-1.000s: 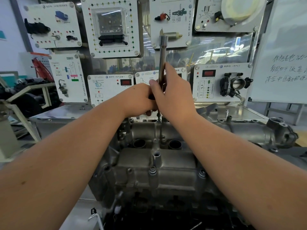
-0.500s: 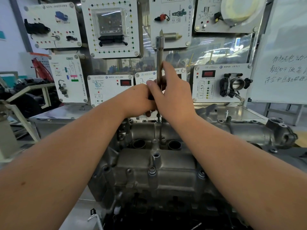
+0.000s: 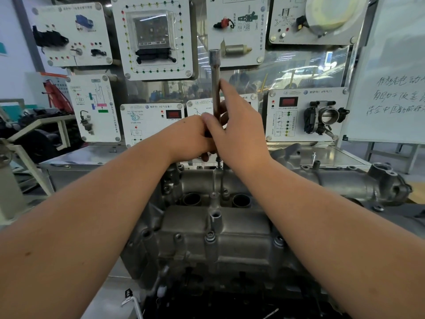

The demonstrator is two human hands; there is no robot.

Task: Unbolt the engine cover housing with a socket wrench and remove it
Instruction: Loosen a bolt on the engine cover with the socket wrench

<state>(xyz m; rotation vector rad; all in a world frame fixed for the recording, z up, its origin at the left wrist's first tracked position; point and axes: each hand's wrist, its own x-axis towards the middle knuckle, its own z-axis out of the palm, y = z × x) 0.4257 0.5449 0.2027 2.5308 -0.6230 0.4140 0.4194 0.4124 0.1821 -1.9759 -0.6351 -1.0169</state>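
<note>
Two hands on one tool in the head view, so there's really only this angle to go on. Compared with a second ago the socket wrench [image 3: 215, 88] has swung a touch left at the top, which I'd read as the far-side bolt being turned loose, not out yet. Left hand [image 3: 190, 139] is curled round the lower part of the tool; right hand [image 3: 239, 132] lies alongside the shaft with its fingers mostly straight and the thumb hooked in front, so more steadying than gripping. The tool stands nearly upright, its bottom end down at the back edge of the engine cover housing [image 3: 216, 229], which sits right in front on the engine, between both forearms. Near-side bolts [image 3: 210, 236] look seated, so plenty left to do. Room-wise: the display panels [image 3: 156, 35] sit behind the wrench top and the whiteboard [image 3: 395, 72] is off to the right, so a wide swing backward looks tight, sideways looks freer.
</note>
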